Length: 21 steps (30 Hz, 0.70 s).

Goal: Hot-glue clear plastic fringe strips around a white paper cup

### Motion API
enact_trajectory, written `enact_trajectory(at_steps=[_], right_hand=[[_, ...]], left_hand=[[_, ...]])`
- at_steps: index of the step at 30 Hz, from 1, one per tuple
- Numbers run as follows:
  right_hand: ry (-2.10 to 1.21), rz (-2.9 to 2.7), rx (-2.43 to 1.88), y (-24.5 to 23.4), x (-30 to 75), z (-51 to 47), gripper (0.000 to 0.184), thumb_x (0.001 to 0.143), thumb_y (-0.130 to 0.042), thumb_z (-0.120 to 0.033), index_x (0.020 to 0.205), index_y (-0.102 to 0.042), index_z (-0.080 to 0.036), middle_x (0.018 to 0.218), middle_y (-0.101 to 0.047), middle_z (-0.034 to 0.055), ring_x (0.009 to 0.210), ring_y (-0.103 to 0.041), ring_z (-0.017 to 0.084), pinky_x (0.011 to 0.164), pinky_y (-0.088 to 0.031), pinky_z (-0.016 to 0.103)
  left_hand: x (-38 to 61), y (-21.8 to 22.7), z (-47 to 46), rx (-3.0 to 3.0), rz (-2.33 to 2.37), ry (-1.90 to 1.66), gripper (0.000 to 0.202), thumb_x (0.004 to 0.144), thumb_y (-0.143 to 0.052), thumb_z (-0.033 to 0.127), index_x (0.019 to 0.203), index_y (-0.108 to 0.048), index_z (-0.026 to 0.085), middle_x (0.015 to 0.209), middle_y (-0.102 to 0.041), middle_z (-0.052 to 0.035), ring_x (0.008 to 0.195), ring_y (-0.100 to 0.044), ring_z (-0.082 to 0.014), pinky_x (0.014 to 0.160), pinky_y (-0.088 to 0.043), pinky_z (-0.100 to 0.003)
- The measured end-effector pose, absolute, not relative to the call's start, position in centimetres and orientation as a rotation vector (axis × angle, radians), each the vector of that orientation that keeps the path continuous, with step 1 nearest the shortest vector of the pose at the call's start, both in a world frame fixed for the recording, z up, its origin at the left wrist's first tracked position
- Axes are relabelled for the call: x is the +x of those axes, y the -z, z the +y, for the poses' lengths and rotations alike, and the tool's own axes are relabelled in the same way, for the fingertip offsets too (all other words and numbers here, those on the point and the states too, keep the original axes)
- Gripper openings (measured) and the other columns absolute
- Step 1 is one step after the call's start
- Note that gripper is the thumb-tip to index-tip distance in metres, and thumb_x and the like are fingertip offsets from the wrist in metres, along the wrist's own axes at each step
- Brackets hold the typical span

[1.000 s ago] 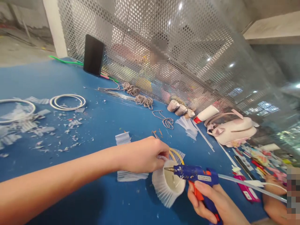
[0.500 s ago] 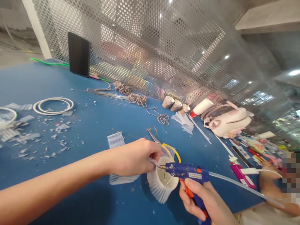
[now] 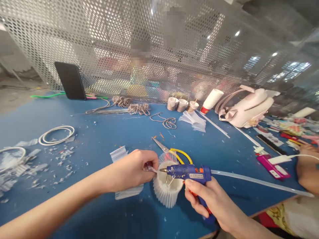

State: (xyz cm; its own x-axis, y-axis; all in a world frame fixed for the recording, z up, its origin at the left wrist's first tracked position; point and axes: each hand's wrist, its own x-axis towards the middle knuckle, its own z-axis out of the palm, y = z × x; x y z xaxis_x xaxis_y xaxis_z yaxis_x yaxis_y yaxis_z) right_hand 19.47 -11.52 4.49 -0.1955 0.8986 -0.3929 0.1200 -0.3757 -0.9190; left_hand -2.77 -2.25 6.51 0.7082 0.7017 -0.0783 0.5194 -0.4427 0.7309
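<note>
My right hand (image 3: 203,196) is wrapped round a blue glue gun (image 3: 188,172), with a long clear glue stick (image 3: 249,181) trailing from its back. The nozzle is at the left rim of a white cup (image 3: 167,189) ringed with pleated translucent strip. My left hand (image 3: 139,167) pinches the end of a pleated strip (image 3: 151,169) beside that rim, close to the nozzle. Partly under my left hand and wrist lies more pleated material (image 3: 129,192). Yellow-handled scissors (image 3: 161,145) lie open just behind the cup, their handles partly hidden by it and the glue gun.
White rings (image 3: 56,135) and torn scraps (image 3: 25,169) lie at left. Toward the mesh screen are a black tablet (image 3: 70,81), cord bundles (image 3: 138,109), small cups (image 3: 183,105) and a pink bag (image 3: 246,108). A magenta power strip (image 3: 272,167) is at right, near another person's arm (image 3: 307,169).
The view has tilted and shifted, so everything sits differently in the picture. My left hand still pinches the strip and the glue gun's nozzle stays by the cup's rim.
</note>
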Motion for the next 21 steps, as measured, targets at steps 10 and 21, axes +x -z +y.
enact_trajectory(at_steps=[10,21], right_hand=[[-1.693,-1.209,-1.351,-4.4,19.3,-11.2,0.046,0.083,-0.055,-0.055,0.062,-0.048,-0.015,0.054,-0.046,-0.0048,0.036,-0.033,0.001,0.038,-0.021,0.018],[-1.723,-1.198,-1.295,-4.4,20.3,-11.7,0.046,0.082,-0.055,-0.055,0.061,-0.051,-0.015,0.055,-0.049,-0.0033,0.036,-0.033,0.002,0.039,-0.022,0.02]], left_hand=[[-3.2,-6.2,-2.7,2.121,0.966,-0.305,0.008,0.073,-0.049,0.014,0.071,-0.055,0.019,0.072,-0.057,0.004,0.068,-0.049,-0.0114,0.063,-0.039,-0.021],[-3.8,-6.2,-3.5,2.15,1.018,-0.344,0.009,0.078,-0.047,0.016,0.078,-0.056,0.019,0.079,-0.063,0.0014,0.072,-0.054,-0.0128,0.067,-0.045,-0.023]])
